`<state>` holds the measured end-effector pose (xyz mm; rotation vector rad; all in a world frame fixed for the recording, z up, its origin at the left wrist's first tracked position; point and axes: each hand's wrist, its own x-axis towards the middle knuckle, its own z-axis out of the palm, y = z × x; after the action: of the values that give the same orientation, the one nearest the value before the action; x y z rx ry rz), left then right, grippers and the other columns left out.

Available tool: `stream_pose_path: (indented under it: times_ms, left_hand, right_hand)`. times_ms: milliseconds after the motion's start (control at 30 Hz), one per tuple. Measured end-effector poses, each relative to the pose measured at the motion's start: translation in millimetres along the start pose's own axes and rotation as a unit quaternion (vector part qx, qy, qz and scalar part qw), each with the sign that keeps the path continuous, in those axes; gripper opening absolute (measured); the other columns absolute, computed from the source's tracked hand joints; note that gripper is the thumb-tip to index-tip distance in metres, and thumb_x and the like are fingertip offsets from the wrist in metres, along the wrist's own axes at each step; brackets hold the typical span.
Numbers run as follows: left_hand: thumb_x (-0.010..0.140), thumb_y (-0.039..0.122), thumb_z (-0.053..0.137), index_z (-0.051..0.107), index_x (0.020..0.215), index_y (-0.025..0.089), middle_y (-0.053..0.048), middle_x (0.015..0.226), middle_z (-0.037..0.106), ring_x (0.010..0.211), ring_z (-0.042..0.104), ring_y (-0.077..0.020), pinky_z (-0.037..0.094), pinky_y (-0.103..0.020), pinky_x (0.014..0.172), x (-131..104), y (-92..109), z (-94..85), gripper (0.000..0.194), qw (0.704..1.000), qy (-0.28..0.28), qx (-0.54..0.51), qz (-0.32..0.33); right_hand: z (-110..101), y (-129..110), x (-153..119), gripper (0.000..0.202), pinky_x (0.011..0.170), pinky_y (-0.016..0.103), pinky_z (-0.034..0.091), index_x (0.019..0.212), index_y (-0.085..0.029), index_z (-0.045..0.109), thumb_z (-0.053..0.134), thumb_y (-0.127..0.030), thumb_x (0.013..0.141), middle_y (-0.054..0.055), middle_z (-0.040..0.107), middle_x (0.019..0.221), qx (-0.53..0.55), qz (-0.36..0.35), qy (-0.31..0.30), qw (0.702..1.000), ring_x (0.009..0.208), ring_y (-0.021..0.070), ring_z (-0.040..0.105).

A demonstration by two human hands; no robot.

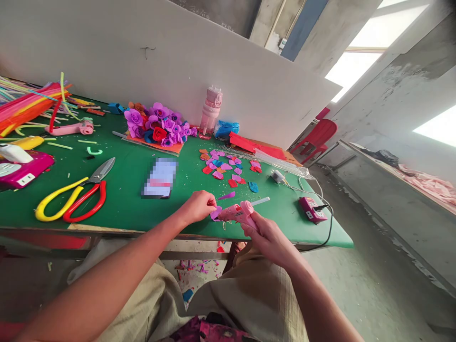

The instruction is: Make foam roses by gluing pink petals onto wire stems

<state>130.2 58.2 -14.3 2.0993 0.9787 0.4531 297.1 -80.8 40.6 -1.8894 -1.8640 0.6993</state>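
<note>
A pink hot glue gun with a white glue stick in its back is wrapped in my right hand. Its nozzle points left, close to a purple petal that my left hand pinches between closed fingers. A narrow purple strip lies just beyond my left fingertips. Farther back, loose petals in purple, red, blue and orange are scattered on the green table. Finished-looking purple and red flowers sit heaped on an orange sheet at the back.
Red-and-yellow-handled scissors and a phone lie left of my hands. A pink bottle stands at the back against a grey board. On the right, a magenta power socket trails a black cord. Colourful strips fill the far left.
</note>
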Motion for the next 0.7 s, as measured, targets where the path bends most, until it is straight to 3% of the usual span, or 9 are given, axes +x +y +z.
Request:
stream_pose_path:
  times_ms: [400, 700]
  left_hand:
    - [0.067, 0.016, 0.054, 0.066, 0.062, 0.017, -0.001, 0.063, 0.066, 0.064, 0.058, -0.0151, 0.037, -0.024, 0.058, 0.1, 2.0, -0.7, 0.014, 1.0, -0.01, 0.006, -0.01]
    - [0.068, 0.016, 0.054, 0.065, 0.061, 0.016, -0.001, 0.062, 0.066, 0.064, 0.059, -0.0151, 0.037, -0.024, 0.059, -0.9, 3.8, -1.9, 0.013, 1.0, -0.011, 0.006, -0.008]
  right_hand:
    - [-6.5, 7.3, -1.6, 0.022, 0.054, 0.025, 0.035, 0.083, -0.021, 0.047, 0.036, -0.038, 0.09, 0.0, 0.06, 0.068, -0.021, 0.014, 0.005, 1.0, 0.057, 0.0147, 0.051]
    - [-9.2, 7.3, -0.3, 0.024, 0.052, 0.025, 0.033, 0.082, -0.021, 0.047, 0.034, -0.039, 0.091, 0.0, 0.056, 0.066, -0.064, 0.007, 0.01, 0.998, 0.056, 0.0145, 0.048]
